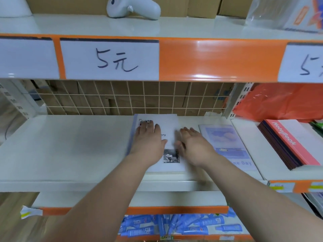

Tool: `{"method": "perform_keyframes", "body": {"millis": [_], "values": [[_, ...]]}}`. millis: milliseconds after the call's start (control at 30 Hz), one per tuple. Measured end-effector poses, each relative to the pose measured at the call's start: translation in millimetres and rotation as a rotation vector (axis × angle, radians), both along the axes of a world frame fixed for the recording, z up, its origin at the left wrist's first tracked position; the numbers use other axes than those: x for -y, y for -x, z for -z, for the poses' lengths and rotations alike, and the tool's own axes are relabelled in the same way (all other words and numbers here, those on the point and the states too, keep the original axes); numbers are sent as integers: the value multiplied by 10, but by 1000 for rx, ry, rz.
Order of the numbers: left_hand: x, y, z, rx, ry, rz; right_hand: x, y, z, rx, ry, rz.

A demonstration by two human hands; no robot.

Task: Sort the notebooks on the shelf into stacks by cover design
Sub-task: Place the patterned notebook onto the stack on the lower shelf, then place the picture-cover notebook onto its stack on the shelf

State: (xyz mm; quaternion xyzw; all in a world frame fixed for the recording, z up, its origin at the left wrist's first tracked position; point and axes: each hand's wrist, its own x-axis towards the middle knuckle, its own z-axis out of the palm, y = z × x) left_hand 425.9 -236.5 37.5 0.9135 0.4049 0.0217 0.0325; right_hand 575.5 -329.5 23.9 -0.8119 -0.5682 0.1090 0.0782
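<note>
Notebook, white cover with small photo [170, 123], lying flat mid-shelf [70, 145], seemingly topping thin stack. Left hand [148, 140] pressing flat on its 9 o'clock half, fingers straight, close together. Right hand [194, 147] sitting at its 3 o'clock edge, fingers straight, slightly parted, blurred; contact unclear. Probably handling light, thin, floppy, with slick cover sliding easily; gripping both long edges looking safest. Blue notebook [227, 142] lying just beside at 3 o'clock. Red notebooks [288, 140] sitting stacked farther toward 3 o'clock.

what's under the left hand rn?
Left hand lies flat on the white notebook, whose photo print shows nearer the front. The hand covers most of the title; anything beneath that notebook is hidden.
</note>
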Motion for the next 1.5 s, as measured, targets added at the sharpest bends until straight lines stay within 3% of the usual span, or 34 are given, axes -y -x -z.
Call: {"method": "perform_keyframes", "body": {"millis": [400, 1033, 1500], "values": [[766, -1051, -44, -81, 73, 214, 1022, -768, -113, 173, 96, 135], [2851, -3023, -286, -40, -45, 310, 3127, -2691, -422, 177, 11, 182], [2861, -4125, -217, -59, -10, 398, 3299, -3641, -386, 114, 74, 301]]}}
